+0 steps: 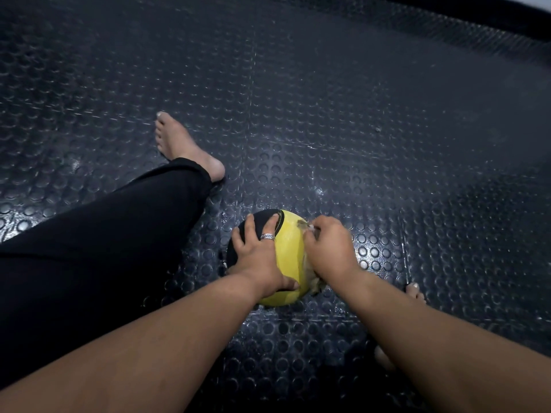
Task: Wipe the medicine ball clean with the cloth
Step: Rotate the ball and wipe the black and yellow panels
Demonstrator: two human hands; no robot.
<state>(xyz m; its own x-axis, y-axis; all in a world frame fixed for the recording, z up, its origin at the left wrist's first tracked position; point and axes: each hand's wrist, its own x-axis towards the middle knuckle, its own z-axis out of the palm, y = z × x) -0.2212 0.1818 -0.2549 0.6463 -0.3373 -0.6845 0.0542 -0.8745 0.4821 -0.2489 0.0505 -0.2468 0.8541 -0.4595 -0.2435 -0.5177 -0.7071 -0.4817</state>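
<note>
The ball (287, 248) is steadied on the floor (387, 129) by the spread left hand (256, 257); the cloth (310, 234) is gripped against its right flank by the right hand (329, 248).

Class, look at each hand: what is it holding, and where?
Left hand steadies the yellow-and-black medicine ball, fingers spread over its top. Right hand bunches the pale cloth against the ball's right side.

Dim room; cool light glints off the studded floor (298, 120) near the middle, fading to murky corners. Wide-angle bending curves the far edge, and the far studs blur.
</note>
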